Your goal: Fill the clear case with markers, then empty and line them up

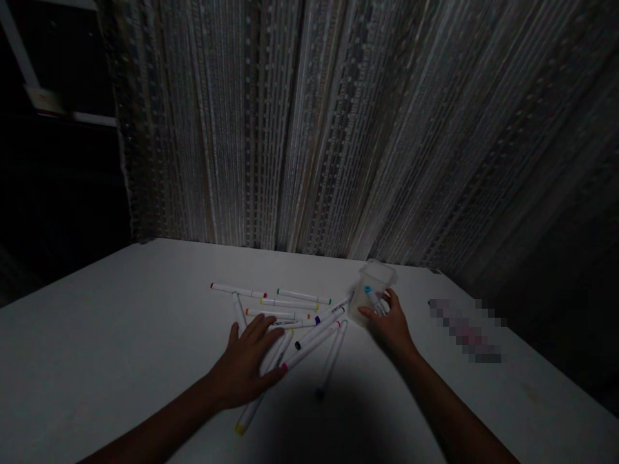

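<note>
L hand (249,364) flat on markers (290,322).

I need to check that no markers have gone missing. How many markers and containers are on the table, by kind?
Markers loose on the table: about 11, for example one; several overlap under the left hand, so the count is approximate.
Markers at the container, by the right hand: 1, blue-capped.
Clear plastic containers: 1.
Total: about 13 things.
</note>
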A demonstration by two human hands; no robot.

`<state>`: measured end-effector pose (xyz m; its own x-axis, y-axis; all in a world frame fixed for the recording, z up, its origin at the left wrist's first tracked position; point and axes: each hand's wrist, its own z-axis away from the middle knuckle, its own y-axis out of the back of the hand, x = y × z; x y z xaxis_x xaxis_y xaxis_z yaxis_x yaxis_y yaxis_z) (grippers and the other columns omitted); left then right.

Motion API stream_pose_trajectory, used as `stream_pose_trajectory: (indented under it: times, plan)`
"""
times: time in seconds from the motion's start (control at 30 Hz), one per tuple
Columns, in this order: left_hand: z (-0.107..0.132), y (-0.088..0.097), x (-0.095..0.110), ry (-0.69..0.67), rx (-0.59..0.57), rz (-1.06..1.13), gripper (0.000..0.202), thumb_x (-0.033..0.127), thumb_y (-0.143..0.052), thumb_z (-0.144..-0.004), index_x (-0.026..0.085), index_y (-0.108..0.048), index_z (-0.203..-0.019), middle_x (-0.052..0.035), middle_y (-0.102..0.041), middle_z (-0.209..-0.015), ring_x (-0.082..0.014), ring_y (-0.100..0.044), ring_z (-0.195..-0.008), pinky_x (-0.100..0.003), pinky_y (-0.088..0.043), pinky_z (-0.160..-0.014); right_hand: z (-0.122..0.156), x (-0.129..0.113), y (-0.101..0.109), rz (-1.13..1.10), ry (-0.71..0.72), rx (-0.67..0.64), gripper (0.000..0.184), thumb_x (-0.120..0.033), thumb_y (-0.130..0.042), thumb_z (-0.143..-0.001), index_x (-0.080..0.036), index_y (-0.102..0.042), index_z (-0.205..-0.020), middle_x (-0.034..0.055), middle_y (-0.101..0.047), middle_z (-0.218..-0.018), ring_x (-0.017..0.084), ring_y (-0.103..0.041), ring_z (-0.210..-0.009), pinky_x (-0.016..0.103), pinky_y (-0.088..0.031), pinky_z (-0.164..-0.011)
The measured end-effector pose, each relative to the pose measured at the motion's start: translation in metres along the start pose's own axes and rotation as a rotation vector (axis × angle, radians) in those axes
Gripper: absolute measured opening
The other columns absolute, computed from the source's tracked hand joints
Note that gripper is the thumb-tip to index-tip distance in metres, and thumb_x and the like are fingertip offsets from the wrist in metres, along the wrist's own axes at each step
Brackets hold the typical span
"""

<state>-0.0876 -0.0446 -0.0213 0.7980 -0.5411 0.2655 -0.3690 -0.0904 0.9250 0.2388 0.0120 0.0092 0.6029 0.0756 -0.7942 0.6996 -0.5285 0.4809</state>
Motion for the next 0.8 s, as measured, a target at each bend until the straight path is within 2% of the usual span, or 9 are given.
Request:
stream_pose_trajectory:
  times: [0.07,0.13,0.17,0.23,0.33,0.4,0.47,0.63,0.8]
  plan:
    - [-0.001,0.003,-0.003,0.014,0.018,0.002,0.058,0.057,-0.045,-0.080,0.029,-0.036,-0.130,-0.0105,-0.031,-0.140,-0.0365,-0.023,-0.128,-0.068,-0.019,-0.095,0.011,-0.004,0.012,0.141,0.045,0.044,0.077,-0.056,-0.061,-0.058,-0.019,-0.036,-0.120,0.0116,-0.052,-0.110,0.026,-0.056,-0.090,0.037,-0.043,-0.074]
    - [-0.005,0.011,-0.011,0.061,0.045,-0.001,0.058,0.058,-0.042,-0.081,0.028,-0.037,-0.130,-0.0100,-0.030,-0.141,-0.0350,-0.022,-0.129,-0.066,-0.019,-0.097,0.028,-0.011,0.025,0.299,0.132,0.053,0.053,-0.055,-0.052,-0.069,-0.018,-0.045,-0.106,0.0110,-0.054,-0.103,0.024,-0.057,-0.083,0.035,-0.043,-0.069]
    - [-0.009,0.015,-0.018,0.095,0.060,-0.005,0.056,0.058,-0.041,-0.081,0.028,-0.037,-0.129,-0.0099,-0.029,-0.141,-0.0340,-0.022,-0.129,-0.065,-0.019,-0.097,0.037,-0.016,0.029,0.362,0.167,0.002,0.045,-0.053,-0.048,-0.072,-0.018,-0.047,-0.099,0.0095,-0.056,-0.097,0.022,-0.058,-0.077,0.033,-0.043,-0.066]
    - [-0.022,0.024,-0.035,0.180,0.104,-0.019,0.053,0.056,-0.037,-0.084,0.027,-0.038,-0.128,-0.0096,-0.028,-0.142,-0.0316,-0.022,-0.130,-0.062,-0.020,-0.098,0.054,-0.030,0.030,0.440,0.235,-0.204,0.041,-0.051,-0.046,-0.076,-0.017,-0.048,-0.098,0.0084,-0.058,-0.092,0.020,-0.058,-0.075,0.030,-0.043,-0.064]
    - [-0.048,0.030,-0.063,0.307,0.185,-0.088,0.054,0.056,-0.034,-0.084,0.021,-0.044,-0.124,-0.0124,-0.031,-0.140,-0.0343,-0.020,-0.130,-0.062,-0.016,-0.099,0.069,-0.054,0.008,0.605,0.371,-0.411,0.044,-0.046,-0.046,-0.080,-0.014,-0.046,-0.111,0.0128,-0.054,-0.105,0.023,-0.058,-0.084,0.031,-0.044,-0.068]
    - [-0.061,0.029,-0.077,0.359,0.146,-0.103,0.055,0.056,-0.029,-0.085,0.019,-0.046,-0.122,-0.0127,-0.038,-0.135,-0.0370,-0.024,-0.127,-0.061,-0.020,-0.096,0.070,-0.065,-0.014,0.708,0.432,-0.488,0.041,-0.044,-0.046,-0.081,-0.014,-0.048,-0.109,0.0135,-0.053,-0.106,0.024,-0.058,-0.086,0.032,-0.044,-0.068]
    - [-0.068,0.024,-0.083,0.385,0.099,-0.132,0.051,0.055,-0.029,-0.085,0.020,-0.051,-0.115,-0.0120,-0.048,-0.126,-0.0348,-0.033,-0.122,-0.060,-0.021,-0.095,0.066,-0.071,-0.036,0.784,0.428,-0.493,0.038,-0.046,-0.044,-0.082,-0.015,-0.051,-0.104,0.0142,-0.053,-0.105,0.024,-0.058,-0.085,0.033,-0.044,-0.068]
    - [-0.059,0.020,-0.070,0.363,0.079,-0.218,0.050,0.055,-0.027,-0.086,0.021,-0.052,-0.114,-0.0120,-0.056,-0.113,-0.0309,-0.046,-0.108,-0.054,-0.029,-0.090,0.052,-0.074,-0.070,0.778,0.434,-0.392,0.049,-0.055,-0.036,-0.084,-0.012,-0.052,-0.102,0.0178,-0.054,-0.101,0.029,-0.055,-0.092,0.038,-0.043,-0.072]
    - [-0.043,0.022,-0.047,0.285,0.059,-0.261,0.052,0.055,-0.027,-0.086,0.020,-0.047,-0.119,-0.0124,-0.052,-0.118,-0.0283,-0.051,-0.103,-0.045,-0.035,-0.087,0.045,-0.079,-0.085,0.748,0.444,-0.379,0.040,-0.043,-0.037,-0.086,-0.010,-0.055,-0.100,0.0186,-0.054,-0.100,0.030,-0.050,-0.098,0.039,-0.042,-0.075]
